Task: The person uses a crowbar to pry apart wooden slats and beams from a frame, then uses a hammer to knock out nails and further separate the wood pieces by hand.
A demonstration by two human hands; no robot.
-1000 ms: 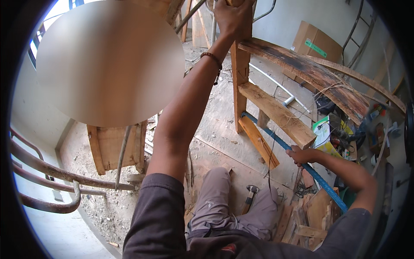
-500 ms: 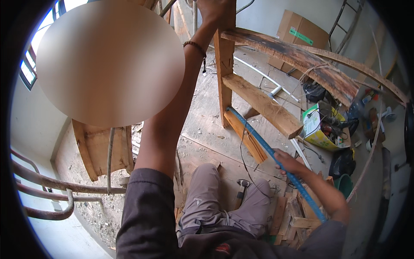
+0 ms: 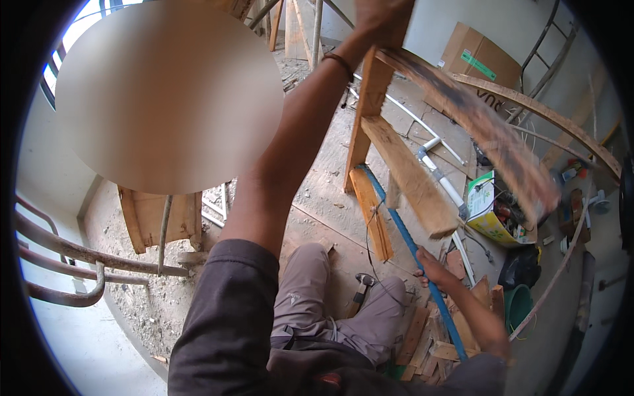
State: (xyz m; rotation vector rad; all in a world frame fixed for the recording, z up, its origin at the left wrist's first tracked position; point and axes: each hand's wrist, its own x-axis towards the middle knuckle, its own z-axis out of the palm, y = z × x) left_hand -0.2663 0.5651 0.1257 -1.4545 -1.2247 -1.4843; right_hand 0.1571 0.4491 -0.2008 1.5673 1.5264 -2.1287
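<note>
Taking the scene from left to right, the left hand [image 3: 383,16] is toward one o'clock, at the upper part of the wooden frame [image 3: 370,105]; its fingers are cut by the picture edge, so I cannot tell how firmly they are closed. The blue bar [image 3: 404,234] runs from about two o'clock down to five, its upper end near the foot of the frame, and the right hand [image 3: 432,267], at four o'clock, is closed around its shaft. To do this well, I think the left arm should keep the frame from swinging, while the right hand pushes the bar steadily, not with a jerk, and its tip stays tight at the joint. The thin cord [image 3: 370,241] hanging close to the bar could catch and is better kept aside. As for materials, again from the left: the pipes [image 3: 99,267] at eight o'clock are round, bent and rusty; the frame is of flat, pale brown timber; the short board [image 3: 373,214], below its foot, is more orange; the crosspiece [image 3: 413,178] is thick and square-ended; and the plank [image 3: 475,125] at two o'clock is dark-stained, with a rough edge.
</note>
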